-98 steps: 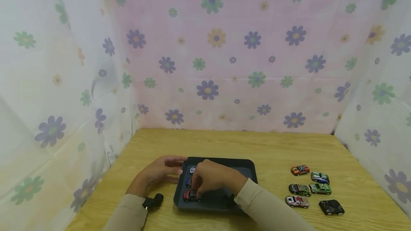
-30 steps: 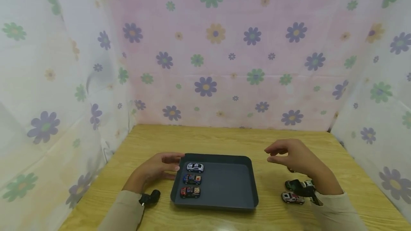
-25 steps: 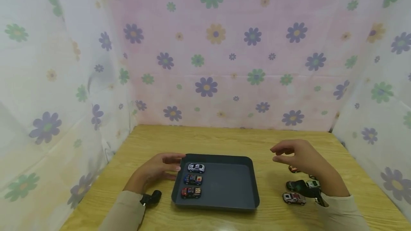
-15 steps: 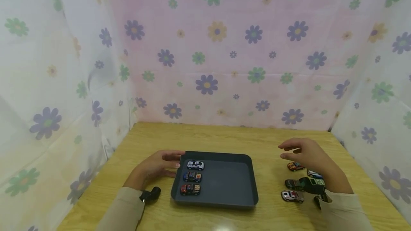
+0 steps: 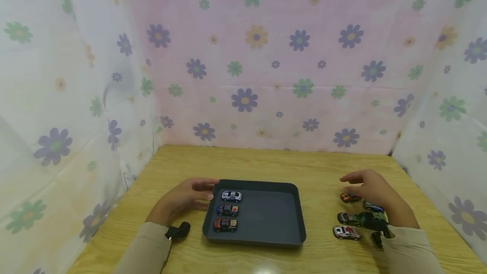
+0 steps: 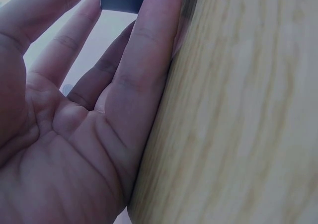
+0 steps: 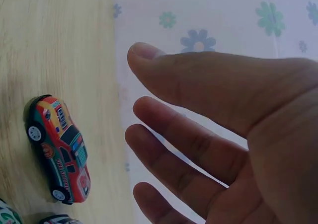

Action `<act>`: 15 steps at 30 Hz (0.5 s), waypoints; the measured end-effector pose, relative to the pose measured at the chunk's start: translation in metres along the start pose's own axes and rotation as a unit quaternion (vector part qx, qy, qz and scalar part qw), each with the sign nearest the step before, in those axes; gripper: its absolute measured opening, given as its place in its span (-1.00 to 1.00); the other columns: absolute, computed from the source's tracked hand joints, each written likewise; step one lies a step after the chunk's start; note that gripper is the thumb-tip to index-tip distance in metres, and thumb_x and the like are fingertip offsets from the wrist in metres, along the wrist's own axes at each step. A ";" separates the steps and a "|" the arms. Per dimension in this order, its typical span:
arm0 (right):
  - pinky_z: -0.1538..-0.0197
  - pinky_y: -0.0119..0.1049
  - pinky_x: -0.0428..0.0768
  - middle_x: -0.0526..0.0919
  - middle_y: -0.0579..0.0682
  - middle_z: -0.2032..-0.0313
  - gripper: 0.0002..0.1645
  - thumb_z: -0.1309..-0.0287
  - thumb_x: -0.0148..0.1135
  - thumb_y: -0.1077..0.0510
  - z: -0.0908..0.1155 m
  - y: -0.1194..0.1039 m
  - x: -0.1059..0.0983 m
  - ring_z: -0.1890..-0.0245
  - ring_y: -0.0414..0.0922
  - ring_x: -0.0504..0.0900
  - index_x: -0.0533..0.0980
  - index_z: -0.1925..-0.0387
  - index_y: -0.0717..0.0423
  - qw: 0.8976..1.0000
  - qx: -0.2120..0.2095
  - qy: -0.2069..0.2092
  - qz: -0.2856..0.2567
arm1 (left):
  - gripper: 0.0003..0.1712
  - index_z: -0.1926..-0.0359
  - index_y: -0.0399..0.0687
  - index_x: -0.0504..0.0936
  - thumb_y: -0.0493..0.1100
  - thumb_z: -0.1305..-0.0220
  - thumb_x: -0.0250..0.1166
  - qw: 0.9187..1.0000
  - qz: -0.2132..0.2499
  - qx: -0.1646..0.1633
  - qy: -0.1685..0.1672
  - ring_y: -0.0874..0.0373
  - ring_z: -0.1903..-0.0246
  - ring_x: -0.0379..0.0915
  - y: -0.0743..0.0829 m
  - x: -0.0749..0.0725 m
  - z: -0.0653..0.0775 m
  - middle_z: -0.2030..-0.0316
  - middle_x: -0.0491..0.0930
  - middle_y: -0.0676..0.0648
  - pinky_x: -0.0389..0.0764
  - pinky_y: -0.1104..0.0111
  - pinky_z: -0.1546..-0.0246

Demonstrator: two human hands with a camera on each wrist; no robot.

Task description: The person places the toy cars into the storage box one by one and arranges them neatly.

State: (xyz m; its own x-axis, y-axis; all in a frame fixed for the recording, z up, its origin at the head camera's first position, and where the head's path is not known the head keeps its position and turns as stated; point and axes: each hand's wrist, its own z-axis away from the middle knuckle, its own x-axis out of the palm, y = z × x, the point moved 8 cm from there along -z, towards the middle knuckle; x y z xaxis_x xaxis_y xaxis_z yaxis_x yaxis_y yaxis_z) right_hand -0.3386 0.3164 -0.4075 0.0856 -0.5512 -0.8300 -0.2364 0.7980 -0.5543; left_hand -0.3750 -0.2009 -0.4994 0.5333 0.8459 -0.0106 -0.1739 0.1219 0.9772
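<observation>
My left hand (image 5: 186, 198) rests on the table with straight fingers against the left rim of a dark grey tray (image 5: 270, 219). Along the tray's left side stand three toy cars in a column: a white one (image 5: 231, 196), a blue one (image 5: 228, 210) and a red and black one (image 5: 225, 225). On the right, my right hand (image 5: 374, 189) hovers over a group of toy cars, fingers apart and holding nothing. Nearest to it is a red and orange toy car (image 7: 59, 149), below the fingers and apart from them in the right wrist view.
Around the right forearm sit a blue and white car (image 5: 373, 206), a dark green car (image 5: 348, 218), a white and red car (image 5: 346, 232) and a partly hidden black car (image 5: 377, 239). Flowered cloth (image 5: 281, 75) walls the wooden table (image 5: 266, 162) at the back and sides.
From inside the tray by the red and black car, my right hand has moved right to the cars on the table and come lower. The left hand has stayed at the tray's rim.
</observation>
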 end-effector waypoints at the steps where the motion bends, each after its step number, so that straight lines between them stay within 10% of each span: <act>1: -0.02 0.17 0.70 0.62 0.31 -0.22 -0.54 -0.34 0.39 -0.03 0.000 0.002 0.001 -0.21 0.33 0.57 0.67 -0.16 0.09 1.000 0.000 -0.003 0.003 | -0.31 -0.49 -0.05 0.41 -0.26 -0.38 0.38 1.000 0.000 -0.001 0.002 -0.10 -0.19 0.60 0.000 0.000 0.000 -0.42 0.40 -0.27 0.72 -0.01 -0.10; 15: 0.03 0.14 0.72 0.65 0.38 -0.13 -0.57 -0.27 0.40 0.20 0.000 0.033 0.009 -0.13 0.37 0.60 0.66 -0.14 0.25 0.998 0.039 -0.041 0.009 | -0.33 -0.48 -0.05 0.42 -0.26 -0.40 0.36 1.000 -0.006 0.001 0.004 -0.08 -0.19 0.59 0.001 0.001 0.001 -0.42 0.41 -0.26 0.72 0.01 -0.09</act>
State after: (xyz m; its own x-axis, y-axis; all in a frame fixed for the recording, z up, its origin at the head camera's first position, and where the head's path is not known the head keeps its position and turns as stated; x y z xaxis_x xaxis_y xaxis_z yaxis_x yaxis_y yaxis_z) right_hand -0.3457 0.3374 -0.4333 0.1619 -0.5175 -0.8402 -0.1631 0.8257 -0.5400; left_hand -0.3737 -0.2004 -0.4985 0.5279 0.8490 -0.0238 -0.1653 0.1302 0.9776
